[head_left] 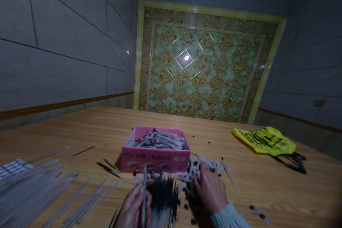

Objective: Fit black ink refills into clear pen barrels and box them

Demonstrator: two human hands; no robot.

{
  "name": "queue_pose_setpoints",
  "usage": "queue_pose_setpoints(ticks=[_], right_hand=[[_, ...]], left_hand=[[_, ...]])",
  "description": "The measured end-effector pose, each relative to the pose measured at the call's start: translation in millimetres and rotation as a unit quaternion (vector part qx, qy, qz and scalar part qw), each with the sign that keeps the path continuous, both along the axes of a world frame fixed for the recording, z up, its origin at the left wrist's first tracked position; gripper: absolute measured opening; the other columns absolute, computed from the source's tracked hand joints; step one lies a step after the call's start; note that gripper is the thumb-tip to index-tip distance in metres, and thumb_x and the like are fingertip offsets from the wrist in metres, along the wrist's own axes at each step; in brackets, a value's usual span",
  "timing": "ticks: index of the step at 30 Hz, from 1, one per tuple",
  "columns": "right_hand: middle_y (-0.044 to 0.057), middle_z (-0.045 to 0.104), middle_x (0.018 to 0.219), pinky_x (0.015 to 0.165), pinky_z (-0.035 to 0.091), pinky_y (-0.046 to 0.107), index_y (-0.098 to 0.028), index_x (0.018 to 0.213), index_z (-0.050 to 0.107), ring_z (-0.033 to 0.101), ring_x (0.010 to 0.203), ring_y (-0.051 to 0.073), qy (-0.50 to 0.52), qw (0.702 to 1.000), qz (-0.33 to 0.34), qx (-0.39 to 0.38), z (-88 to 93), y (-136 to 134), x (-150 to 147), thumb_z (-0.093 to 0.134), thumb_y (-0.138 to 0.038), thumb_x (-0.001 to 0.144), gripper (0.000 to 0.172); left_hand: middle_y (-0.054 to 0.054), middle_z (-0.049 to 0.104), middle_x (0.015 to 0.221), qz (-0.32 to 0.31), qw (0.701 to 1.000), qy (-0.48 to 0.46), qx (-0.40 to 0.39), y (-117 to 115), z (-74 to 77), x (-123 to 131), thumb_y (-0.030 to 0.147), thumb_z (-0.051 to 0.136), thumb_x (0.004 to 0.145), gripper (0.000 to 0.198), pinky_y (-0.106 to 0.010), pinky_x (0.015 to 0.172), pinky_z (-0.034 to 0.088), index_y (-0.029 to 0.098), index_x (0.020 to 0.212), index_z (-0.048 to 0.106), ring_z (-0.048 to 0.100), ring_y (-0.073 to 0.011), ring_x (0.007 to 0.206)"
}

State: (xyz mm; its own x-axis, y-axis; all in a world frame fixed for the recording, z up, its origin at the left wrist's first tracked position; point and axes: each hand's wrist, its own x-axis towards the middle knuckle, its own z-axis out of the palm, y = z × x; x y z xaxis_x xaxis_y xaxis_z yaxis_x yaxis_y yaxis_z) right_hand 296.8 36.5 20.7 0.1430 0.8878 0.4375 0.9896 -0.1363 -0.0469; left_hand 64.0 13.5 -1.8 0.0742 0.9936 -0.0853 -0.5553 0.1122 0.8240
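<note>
My left hand (133, 208) is closed around a thin pale pen tube (144, 192) that stands nearly upright, at the bottom edge of the head view. Just right of it lies a bundle of black refills (163, 196). My right hand (210, 189) rests palm down with its fingers reaching into a heap of small white and black pen parts (203, 167); what its fingertips touch is hidden. Behind both hands stands a pink cardboard box (156, 160) filled with grey-white pen barrels (160, 139).
Many long pale tubes (40, 188) lie spread across the wooden table (107, 124) at the left, beside a white gridded sheet (13, 167). A yellow plastic bag (265, 140) with black scissors (294, 162) lies at the right. Grey tiled walls enclose the table.
</note>
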Motion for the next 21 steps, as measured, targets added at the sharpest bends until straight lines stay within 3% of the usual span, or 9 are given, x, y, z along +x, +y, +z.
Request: queue_pose_setpoints(ticks=[4,7,10,12,14,17,19,21], right_hand=[[0.019,0.071,0.09,0.065,0.042,0.031,-0.003,0.117,0.054,0.066,0.085,0.03,-0.032,0.997,-0.003,-0.064,-12.8,3,7,0.054,-0.013,0.077,0.041],[0.02,0.07,0.095,0.068,0.043,0.033,0.001,0.121,0.052,0.065,0.089,0.031,-0.021,0.995,0.001,-0.098,-10.3,0,6,0.052,-0.002,0.071,0.049],[0.018,0.071,0.089,0.069,0.043,0.034,-0.004,0.109,0.061,0.065,0.086,0.032,0.043,0.997,0.017,-0.062,2.1,-3,-1,0.053,-0.003,0.071,0.039],[0.013,0.072,0.084,0.069,0.044,0.033,-0.012,0.098,0.065,0.065,0.083,0.03,0.154,0.985,0.077,-0.01,8.1,-5,-12,0.057,-0.009,0.073,0.026],[0.009,0.071,0.086,0.07,0.046,0.031,-0.017,0.092,0.067,0.065,0.082,0.026,0.329,0.927,0.177,0.026,7.7,-5,-27,0.062,-0.018,0.073,0.019],[0.01,0.069,0.088,0.058,0.048,0.029,-0.015,0.098,0.066,0.063,0.07,0.021,0.591,0.753,0.288,-0.029,-3.3,-4,-49,0.064,-0.033,0.074,0.03],[0.01,0.067,0.088,0.047,0.045,0.024,-0.013,0.103,0.065,0.059,0.062,0.017,0.677,0.658,0.321,-0.071,-11.4,-4,-59,0.067,-0.041,0.072,0.042],[0.008,0.066,0.084,0.044,0.042,0.019,-0.012,0.1,0.066,0.056,0.061,0.013,0.711,0.611,0.341,-0.074,-16.4,-4,-63,0.074,-0.041,0.066,0.045]], left_hand=[[0.007,0.05,0.052,-0.015,0.999,0.035,0.003,9,-11.0,-2,0.047,0.066,0.068,0.042,-0.014,0.031,0.018,0.019,0.098,0.057,0.032,-0.0017,0.03],[0.008,0.046,0.05,-0.029,0.998,0.049,0.009,15,-16.1,-4,0.049,0.066,0.068,0.043,-0.014,0.032,0.012,0.016,0.094,0.061,0.025,0.0012,0.03],[0.007,0.045,0.05,-0.034,0.998,0.052,0.008,17,-18.7,-6,0.051,0.067,0.067,0.044,-0.014,0.033,0.01,0.015,0.092,0.063,0.021,0.0028,0.03],[0.007,0.046,0.051,-0.036,0.998,0.056,0.009,17,-19.9,-7,0.051,0.068,0.066,0.043,-0.014,0.034,0.009,0.015,0.09,0.065,0.021,0.0032,0.03],[0.006,0.048,0.052,-0.035,0.998,0.055,0.009,17,-20.8,-7,0.05,0.07,0.063,0.043,-0.015,0.034,0.009,0.014,0.087,0.066,0.022,0.0035,0.031],[0.004,0.052,0.054,-0.021,0.998,0.051,0.009,16,-20.6,-7,0.049,0.073,0.06,0.043,-0.015,0.035,0.009,0.014,0.085,0.067,0.023,0.0039,0.031],[0.003,0.055,0.055,-0.011,0.998,0.058,0.014,16,-20.1,-7,0.048,0.074,0.058,0.045,-0.014,0.036,0.01,0.014,0.088,0.067,0.023,0.0039,0.032],[0.001,0.057,0.055,-0.004,0.997,0.069,0.016,16,-20.3,-7,0.047,0.075,0.058,0.046,-0.014,0.036,0.01,0.015,0.089,0.067,0.024,0.0033,0.033]])
